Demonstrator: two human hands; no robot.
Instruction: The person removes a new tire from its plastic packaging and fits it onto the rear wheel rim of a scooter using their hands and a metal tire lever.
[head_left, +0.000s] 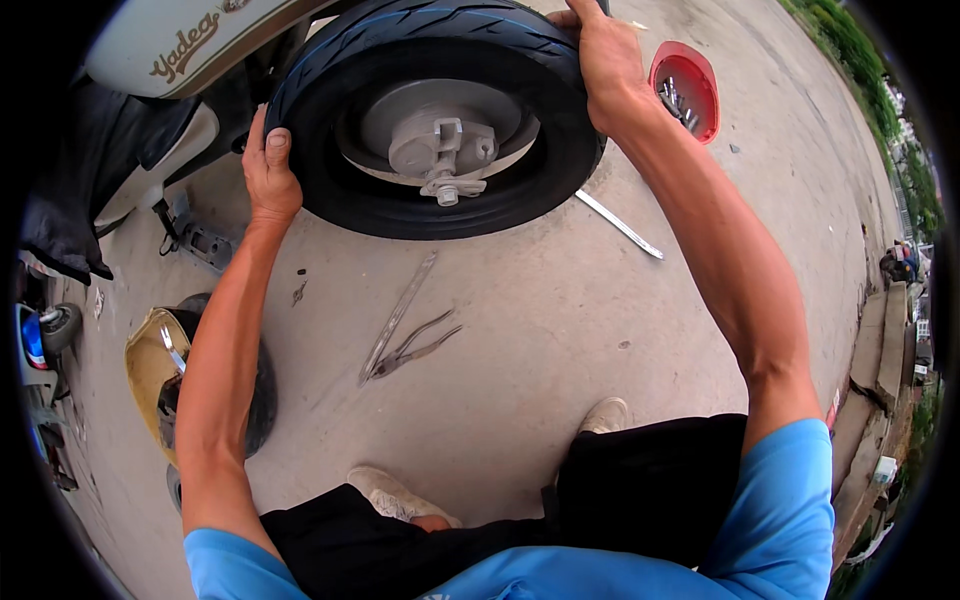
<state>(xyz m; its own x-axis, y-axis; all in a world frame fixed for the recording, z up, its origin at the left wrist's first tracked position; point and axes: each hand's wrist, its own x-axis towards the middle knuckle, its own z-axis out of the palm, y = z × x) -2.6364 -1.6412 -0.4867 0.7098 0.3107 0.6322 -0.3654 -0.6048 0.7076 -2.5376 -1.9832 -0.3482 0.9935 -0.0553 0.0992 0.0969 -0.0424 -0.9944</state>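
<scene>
clearly, the wheel (430,140) with its black tyre is at the upper middle of the view, between both hands. the left hand (272,182) has its fingers clamped on the tyre's left edge, thumb on the sidewall; the right hand (610,68) has its fingers clamped on the upper right edge. on the floor (520,310) lie pliers (416,349) beside a metal bar (400,313), and a red bowl (706,92) holding metal pieces (678,103) stands near the right forearm (700,205).

Tyre (400,212) is made of matt rubber, hub (408,152) of dull metal (kinda rough), far-right red container (701,80) of smooth plastic.
</scene>
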